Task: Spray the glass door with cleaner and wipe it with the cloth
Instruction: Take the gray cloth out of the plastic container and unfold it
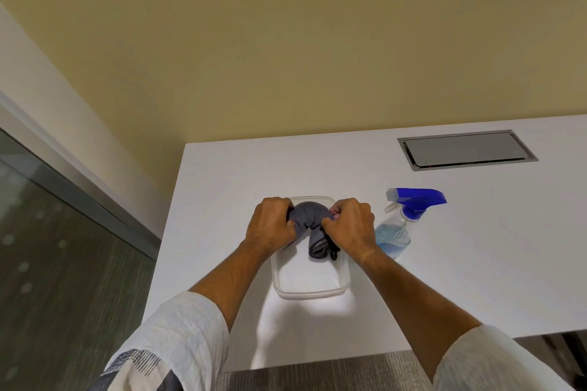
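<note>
Mid-frame: my left hand (pixel 270 225) and right hand (pixel 351 225) clench grey cloth (pixel 309 219) above clear tub (pixel 313 290); spray bottle (pixel 401 222) untouched, door unwiped.

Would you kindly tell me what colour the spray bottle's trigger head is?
Blue, on the spray bottle of clear plastic; it shows in the head view.

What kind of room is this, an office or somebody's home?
Probably an office or meeting room. The white table has a metal cable hatch set flush in its top, a glass partition with a metal frame stands at the left, and the floor looks like grey carpet.
</note>
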`<state>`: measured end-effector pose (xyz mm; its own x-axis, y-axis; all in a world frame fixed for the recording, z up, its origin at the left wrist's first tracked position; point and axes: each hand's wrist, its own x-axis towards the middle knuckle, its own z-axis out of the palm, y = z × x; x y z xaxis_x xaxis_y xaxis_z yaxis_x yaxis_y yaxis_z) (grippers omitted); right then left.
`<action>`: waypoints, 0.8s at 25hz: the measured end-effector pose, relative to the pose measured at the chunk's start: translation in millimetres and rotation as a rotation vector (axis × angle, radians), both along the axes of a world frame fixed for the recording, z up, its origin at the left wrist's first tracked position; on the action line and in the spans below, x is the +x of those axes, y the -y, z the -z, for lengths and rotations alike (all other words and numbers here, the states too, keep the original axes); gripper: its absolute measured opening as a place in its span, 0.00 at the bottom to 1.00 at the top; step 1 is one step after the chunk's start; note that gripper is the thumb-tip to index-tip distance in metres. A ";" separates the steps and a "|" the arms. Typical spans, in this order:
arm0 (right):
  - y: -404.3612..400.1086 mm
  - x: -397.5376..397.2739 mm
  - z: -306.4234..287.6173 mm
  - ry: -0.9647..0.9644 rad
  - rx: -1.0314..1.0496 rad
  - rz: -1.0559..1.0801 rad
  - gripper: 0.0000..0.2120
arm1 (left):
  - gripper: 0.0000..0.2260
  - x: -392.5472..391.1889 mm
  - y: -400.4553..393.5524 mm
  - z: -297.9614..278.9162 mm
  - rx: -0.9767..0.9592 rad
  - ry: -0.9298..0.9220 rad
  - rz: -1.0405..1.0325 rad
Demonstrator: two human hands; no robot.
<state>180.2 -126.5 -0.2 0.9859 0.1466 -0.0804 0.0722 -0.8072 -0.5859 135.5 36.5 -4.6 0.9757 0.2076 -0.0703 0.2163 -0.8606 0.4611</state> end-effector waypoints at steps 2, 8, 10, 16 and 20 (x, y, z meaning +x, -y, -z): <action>6.0 -6.5 -8.7 0.000 0.025 0.000 0.05 | 0.13 -4.7 2.0 -12.9 -0.004 0.039 0.023; 27.1 -26.1 -38.4 -0.001 0.096 -0.054 0.04 | 0.09 -13.4 3.9 -64.1 0.121 0.176 0.158; 28.8 -33.0 -47.4 -0.018 0.104 -0.096 0.04 | 0.09 -16.1 2.4 -84.9 0.227 0.204 0.215; 28.1 -43.5 -76.8 -0.048 0.067 -0.294 0.06 | 0.11 -32.1 10.5 -137.9 0.466 0.273 0.342; 25.2 -38.1 -117.5 -0.029 0.015 -0.412 0.04 | 0.10 -50.3 17.3 -172.5 0.508 0.431 0.424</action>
<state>142.1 -151.7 117.3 0.8418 0.5301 -0.1022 0.3707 -0.7052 -0.6044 85.2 19.3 168.0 0.8985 -0.2825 0.3361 -0.2855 -0.9575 -0.0416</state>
